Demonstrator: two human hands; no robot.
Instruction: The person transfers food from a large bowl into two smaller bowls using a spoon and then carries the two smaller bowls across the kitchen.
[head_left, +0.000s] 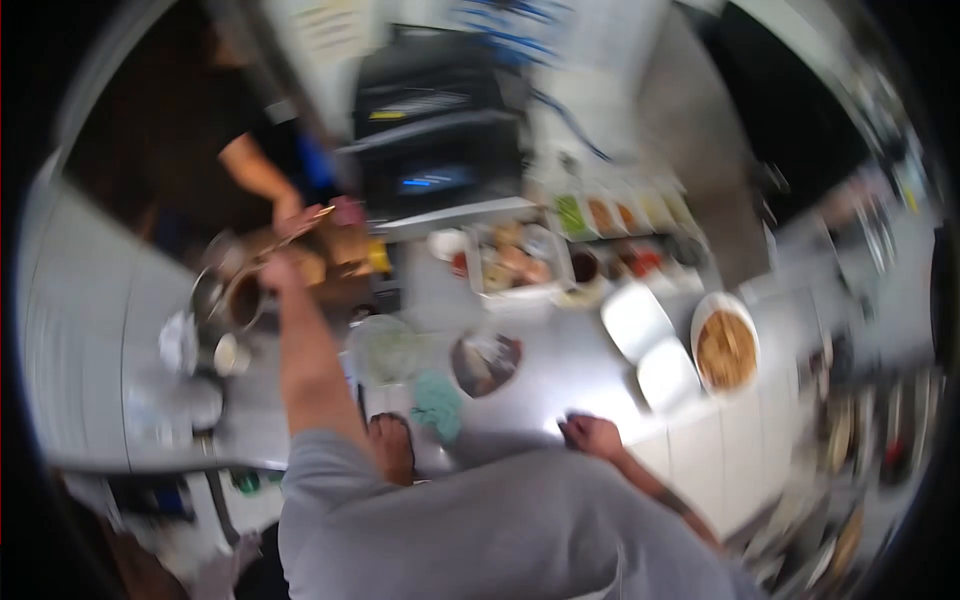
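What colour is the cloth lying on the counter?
The cloth is teal, seen in the head view.

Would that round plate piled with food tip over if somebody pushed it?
Probably not: the plate looks wide and flat, so it would likely slide on the smooth counter. Loaded with food, it probably feels heavy.

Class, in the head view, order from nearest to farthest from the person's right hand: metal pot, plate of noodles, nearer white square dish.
From the right hand:
1. White square dish, just to its right.
2. Plate of noodles, farther right.
3. Metal pot, far left, by the left hand.
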